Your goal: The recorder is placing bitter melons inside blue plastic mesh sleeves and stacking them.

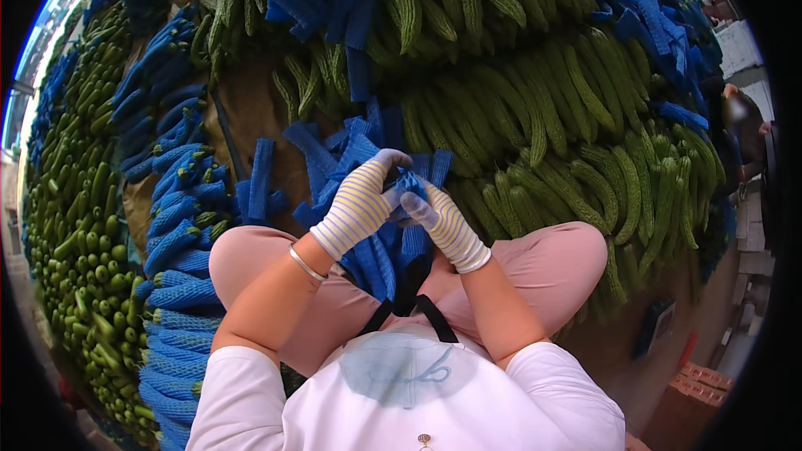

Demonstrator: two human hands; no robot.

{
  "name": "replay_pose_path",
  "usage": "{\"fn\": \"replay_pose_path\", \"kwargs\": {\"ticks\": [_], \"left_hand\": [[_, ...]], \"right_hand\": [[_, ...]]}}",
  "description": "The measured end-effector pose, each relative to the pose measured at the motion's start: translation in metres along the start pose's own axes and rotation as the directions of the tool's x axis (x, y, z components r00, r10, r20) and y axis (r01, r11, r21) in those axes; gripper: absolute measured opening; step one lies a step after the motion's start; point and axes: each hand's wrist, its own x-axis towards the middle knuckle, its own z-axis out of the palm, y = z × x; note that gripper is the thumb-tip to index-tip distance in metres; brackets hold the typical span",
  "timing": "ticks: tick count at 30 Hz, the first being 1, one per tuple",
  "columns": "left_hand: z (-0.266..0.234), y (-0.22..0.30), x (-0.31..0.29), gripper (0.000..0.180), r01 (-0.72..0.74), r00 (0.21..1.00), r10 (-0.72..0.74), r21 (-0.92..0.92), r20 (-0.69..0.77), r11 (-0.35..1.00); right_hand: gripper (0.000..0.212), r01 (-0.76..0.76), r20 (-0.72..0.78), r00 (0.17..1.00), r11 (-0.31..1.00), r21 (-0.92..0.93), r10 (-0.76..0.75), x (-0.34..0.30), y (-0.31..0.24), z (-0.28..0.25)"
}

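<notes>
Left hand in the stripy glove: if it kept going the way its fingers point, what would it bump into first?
The left hand points up and right, straight at the blue foam net sleeve both hands grip. Beyond that probably the right hand, though depth is unclear.

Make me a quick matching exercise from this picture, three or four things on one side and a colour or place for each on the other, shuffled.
Things:
1. left hand
2. bare gourds
3. net-sleeved gourds
4. bracelet

Descriptions:
A. green, piled at the person's right
B. on the left wrist
C. striped glove, gripping blue net sleeve with right hand
D. blue, stacked at the person's left

Pairs: 1-C, 2-A, 3-D, 4-B
</notes>
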Motion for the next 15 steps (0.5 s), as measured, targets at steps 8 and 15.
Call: {"fn": "replay_pose_path", "kwargs": {"ticks": [8,15], "left_hand": [[-0.020,-0.016,-0.008,0.028,0.091,0.996,-0.088,-0.260,0.020,0.961],[0.017,0.034,-0.017,0.035,-0.679,0.730,0.616,0.210,0.296,0.703]], "right_hand": [[0.029,0.041,-0.278,0.949,0.935,-0.352,-0.146,0.007,0.041,-0.053],[0.019,-0.059,-0.051,0.998,0.966,-0.252,0.047,0.026,0.060,-0.025]]}}
